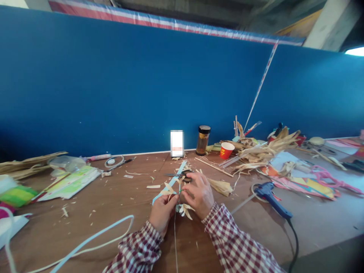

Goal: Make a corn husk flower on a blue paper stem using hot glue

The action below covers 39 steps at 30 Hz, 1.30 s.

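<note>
Dried husk pieces (186,209) sit pinched between your left hand (162,210) and right hand (200,194) at the lower centre, both grasping them against a light blue strip (170,183), probably to keep them steady. Scissors (179,175) lie just behind, and a glue gun (270,196) lies to the right.

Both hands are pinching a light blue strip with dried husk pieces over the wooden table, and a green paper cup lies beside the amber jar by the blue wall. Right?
Not quite: the paper cup is red, not green, as the head view shows. The rest holds: left hand and right hand pinch the light blue strip with dried husk pieces over the wooden table, beside the amber jar.
</note>
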{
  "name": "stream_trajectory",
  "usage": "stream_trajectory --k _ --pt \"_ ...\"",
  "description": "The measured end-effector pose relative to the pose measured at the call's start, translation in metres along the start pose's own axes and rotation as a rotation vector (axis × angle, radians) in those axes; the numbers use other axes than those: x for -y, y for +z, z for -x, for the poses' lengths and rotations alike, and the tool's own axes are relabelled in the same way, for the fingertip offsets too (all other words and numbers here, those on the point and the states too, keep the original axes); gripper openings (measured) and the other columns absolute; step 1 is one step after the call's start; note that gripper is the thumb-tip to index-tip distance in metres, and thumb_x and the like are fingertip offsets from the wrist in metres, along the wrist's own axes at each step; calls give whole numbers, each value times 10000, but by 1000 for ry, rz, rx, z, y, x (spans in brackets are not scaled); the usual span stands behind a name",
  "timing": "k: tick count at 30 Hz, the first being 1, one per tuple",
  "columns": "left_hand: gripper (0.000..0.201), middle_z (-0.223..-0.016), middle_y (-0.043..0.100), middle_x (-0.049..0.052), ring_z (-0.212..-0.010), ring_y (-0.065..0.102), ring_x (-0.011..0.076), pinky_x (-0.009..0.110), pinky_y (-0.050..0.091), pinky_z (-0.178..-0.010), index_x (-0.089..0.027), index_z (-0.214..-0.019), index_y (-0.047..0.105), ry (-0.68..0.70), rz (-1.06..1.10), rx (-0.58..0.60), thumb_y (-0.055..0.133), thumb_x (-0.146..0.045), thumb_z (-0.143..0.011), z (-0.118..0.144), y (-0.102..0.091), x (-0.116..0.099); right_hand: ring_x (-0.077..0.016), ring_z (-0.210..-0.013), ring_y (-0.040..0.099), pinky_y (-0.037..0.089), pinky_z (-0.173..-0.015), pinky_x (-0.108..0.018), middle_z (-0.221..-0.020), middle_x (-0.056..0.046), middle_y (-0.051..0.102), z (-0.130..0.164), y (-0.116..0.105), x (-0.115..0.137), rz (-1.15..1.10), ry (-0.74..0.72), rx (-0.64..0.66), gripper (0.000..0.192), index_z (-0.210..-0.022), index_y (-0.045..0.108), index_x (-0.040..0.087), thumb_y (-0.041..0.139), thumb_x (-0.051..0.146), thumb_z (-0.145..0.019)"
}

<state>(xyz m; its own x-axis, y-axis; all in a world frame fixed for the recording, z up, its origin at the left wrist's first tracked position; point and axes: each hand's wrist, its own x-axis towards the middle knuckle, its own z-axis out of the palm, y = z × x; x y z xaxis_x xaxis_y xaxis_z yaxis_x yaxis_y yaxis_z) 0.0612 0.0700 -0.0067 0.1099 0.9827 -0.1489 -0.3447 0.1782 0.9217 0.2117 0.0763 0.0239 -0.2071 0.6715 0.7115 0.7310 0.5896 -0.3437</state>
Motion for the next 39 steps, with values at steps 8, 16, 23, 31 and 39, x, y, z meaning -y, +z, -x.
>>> stream_trajectory --k 8,16,23,31,39 --pt "251 -505 574 -24 -478 465 89 196 359 -483 -127 -703 688 96 -99 -25 724 -361 -621 3 1 -1 -228 -1030 463 378 -904 -393 -1055 -77 542 2 5 7 -95 130 -35 58 -693 645 196 594 172 -703" --pt "327 -655 657 16 -568 552 118 216 443 -547 -130 -787 694 27 104 -168 780 -328 -541 -2 -3 -13 -233 -1050 488 375 -911 -412 -1105 -92 552 0 7 -4 -320 281 -42 227 -981 628 210 551 231 -768" --pt "146 -621 616 -9 -535 551 98 192 453 -493 -165 -758 651 -43 255 -281 721 -182 -631 -7 -10 -27 -185 -746 572 464 -612 -300 -876 -65 616 7 20 7 -711 554 164 193 -935 564 206 563 237 -745" --pt "219 -557 574 -23 -478 514 77 197 474 -498 -153 -700 633 -77 308 -175 785 -209 -552 -3 -7 -24 -138 -669 565 434 -515 -235 -804 -26 593 6 29 -5 -926 801 221 204 -872 525 190 586 198 -677" --pt "303 -454 458 -60 -396 395 49 183 354 -412 -131 -579 576 -139 61 136 775 -356 -538 1 -3 -14 -124 -660 546 395 -491 -202 -752 -25 615 -4 6 -18 -1116 903 271 256 -793 645 183 658 409 -673"
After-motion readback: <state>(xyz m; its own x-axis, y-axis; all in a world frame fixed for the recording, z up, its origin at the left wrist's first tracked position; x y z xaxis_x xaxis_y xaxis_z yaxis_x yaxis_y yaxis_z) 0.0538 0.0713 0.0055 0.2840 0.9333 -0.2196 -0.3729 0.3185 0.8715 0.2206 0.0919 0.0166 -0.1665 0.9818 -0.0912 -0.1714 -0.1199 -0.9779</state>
